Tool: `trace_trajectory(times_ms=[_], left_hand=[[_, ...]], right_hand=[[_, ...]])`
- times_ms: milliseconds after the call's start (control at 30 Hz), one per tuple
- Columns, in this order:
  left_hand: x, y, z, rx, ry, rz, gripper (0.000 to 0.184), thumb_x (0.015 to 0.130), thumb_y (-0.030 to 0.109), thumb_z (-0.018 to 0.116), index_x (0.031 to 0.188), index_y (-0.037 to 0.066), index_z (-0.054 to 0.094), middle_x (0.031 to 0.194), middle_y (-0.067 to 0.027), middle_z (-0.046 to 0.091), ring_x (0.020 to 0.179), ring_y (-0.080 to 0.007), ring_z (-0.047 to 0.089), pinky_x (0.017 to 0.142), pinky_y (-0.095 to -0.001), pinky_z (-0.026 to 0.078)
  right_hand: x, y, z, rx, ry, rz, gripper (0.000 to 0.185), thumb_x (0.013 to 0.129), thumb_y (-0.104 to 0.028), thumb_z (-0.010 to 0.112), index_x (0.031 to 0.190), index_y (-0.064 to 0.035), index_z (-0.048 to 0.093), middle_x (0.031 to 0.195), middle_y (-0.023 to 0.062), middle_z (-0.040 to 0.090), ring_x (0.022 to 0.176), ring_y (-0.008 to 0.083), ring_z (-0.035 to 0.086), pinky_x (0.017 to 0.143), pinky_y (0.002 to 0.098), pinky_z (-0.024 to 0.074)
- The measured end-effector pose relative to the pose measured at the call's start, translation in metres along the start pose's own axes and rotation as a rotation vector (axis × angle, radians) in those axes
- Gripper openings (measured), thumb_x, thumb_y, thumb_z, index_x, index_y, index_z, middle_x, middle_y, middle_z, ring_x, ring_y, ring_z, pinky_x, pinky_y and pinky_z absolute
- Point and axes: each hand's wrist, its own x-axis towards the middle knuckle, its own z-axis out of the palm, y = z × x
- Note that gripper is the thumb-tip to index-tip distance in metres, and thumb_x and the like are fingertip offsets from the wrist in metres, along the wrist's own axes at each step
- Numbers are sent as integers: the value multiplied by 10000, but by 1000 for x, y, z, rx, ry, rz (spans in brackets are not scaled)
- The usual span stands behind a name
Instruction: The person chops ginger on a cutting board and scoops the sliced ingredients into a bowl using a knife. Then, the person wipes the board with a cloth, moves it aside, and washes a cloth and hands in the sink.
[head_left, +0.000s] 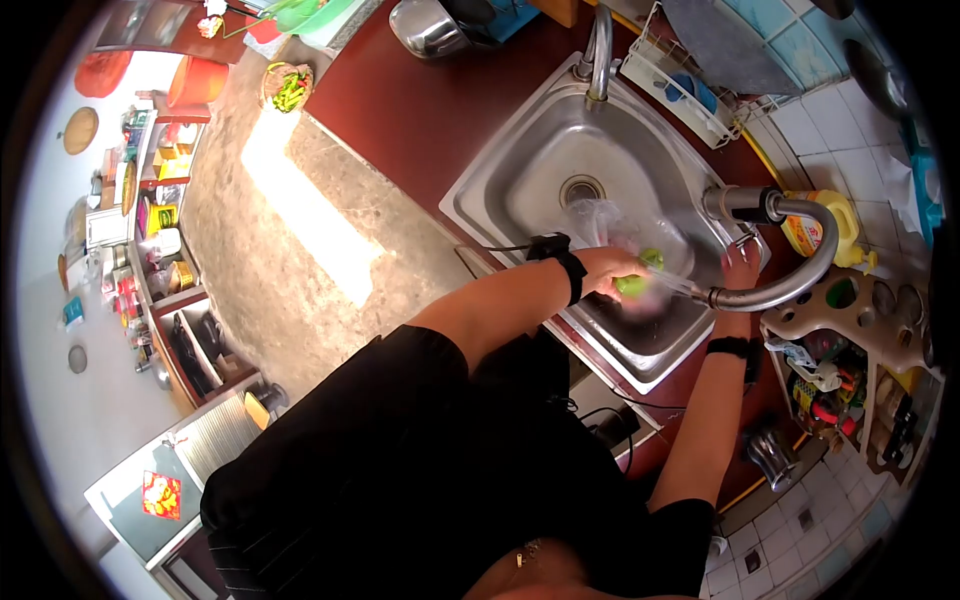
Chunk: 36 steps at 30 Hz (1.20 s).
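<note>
My left hand (608,272) is over the sink (530,165), its fingers closed around a light green vegetable (632,285). Another bit of green shows just above the fingers; the vegetable's exact kind is blurred. Water runs onto it from the curved faucet (820,262). Beside that hand in the basin lies a clear, crumpled patch that looks like thin plastic (597,217). My right hand (740,266) is at the sink's right rim, its fingers at the faucet's metal lever (742,240). Whether they grip it is hard to make out.
A second faucet (600,60) stands at the sink's far corner. Along the wall are a white wire rack (680,95), a yellow bottle (825,230) and a beige holder (850,310). A metal bowl (428,28) sits on the red counter (400,110). A basket of peppers (288,88) rests on the floor.
</note>
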Motion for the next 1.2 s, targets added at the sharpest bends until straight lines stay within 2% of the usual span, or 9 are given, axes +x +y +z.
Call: trace_trajectory(times_ms=[333, 367, 467, 567, 800, 900, 1033, 1133, 1200], left_hand=[[-15, -4, -29, 154, -36, 72, 193, 797, 5, 789, 911, 23, 634, 871, -74, 621, 791, -192, 632, 608, -276, 537], [-17, -5, -30, 172, -40, 71, 183, 793, 0, 791, 892, 28, 641, 860, -72, 624, 780, -185, 631, 586, -265, 511], [-14, -4, -37, 196, -166, 56, 191, 773, -5, 799, 880, 24, 644, 838, -62, 624, 747, -172, 617, 590, -265, 504], [-37, 5, -21, 387, -348, 71, 149, 796, 43, 788, 839, 22, 646, 728, -38, 585, 665, -136, 582, 566, -243, 465], [-33, 16, -5, 1089, -796, 456, 231, 805, 133, 708, 632, 87, 562, 606, 17, 527, 537, -68, 486, 438, -236, 305], [-80, 26, 33, 931, -556, 196, 300, 764, 259, 764, 610, 127, 543, 546, 41, 482, 463, -73, 409, 398, -251, 277], [-61, 21, 49, 1694, -149, 534, 150, 743, 198, 704, 773, 59, 656, 626, -110, 631, 496, -209, 567, 427, -357, 403], [-49, 6, 34, 1754, -156, 1258, 190, 759, 209, 702, 852, 43, 689, 740, -186, 691, 610, -324, 663, 521, -444, 482], [-44, -1, 21, 1740, -88, 1231, 214, 778, 211, 690, 897, 33, 693, 793, -209, 696, 688, -373, 676, 588, -478, 507]], right_hand=[[46, 4, -45, 211, -213, 426, 184, 858, -107, 696, 1010, -82, 595, 866, 76, 651, 709, 174, 621, 581, 243, 495], [29, 10, -48, 104, -220, 310, 209, 863, -120, 698, 1043, -95, 596, 941, 107, 653, 798, 170, 623, 608, 205, 490], [-65, 29, -32, 126, -275, -13, 448, 827, -13, 648, 1255, -88, 542, 1168, 149, 620, 934, 309, 628, 771, 401, 544], [-211, -72, 48, -869, -499, -657, 797, 745, 120, 646, 1459, -180, 452, 1407, 199, 478, 1251, 429, 505, 1039, 444, 454], [-211, -71, 59, -948, -583, -796, 724, 795, 43, 645, 1467, -151, 460, 1278, 229, 556, 1084, 442, 592, 902, 481, 511], [-208, -86, 60, -1013, -486, -881, 561, 835, -45, 619, 1383, -80, 507, 972, 192, 683, 890, 388, 663, 760, 456, 539], [-191, -62, 53, -1116, -476, -944, 306, 831, -127, 662, 1109, -48, 559, 815, 150, 693, 732, 353, 691, 611, 420, 555], [-190, -45, 56, -1309, -488, -750, 306, 804, -90, 648, 1103, -28, 673, 852, 152, 699, 717, 306, 702, 637, 410, 575], [-188, -27, 56, -1159, -485, -720, 232, 838, -116, 624, 1040, -17, 678, 816, 189, 696, 712, 363, 691, 624, 452, 559]])
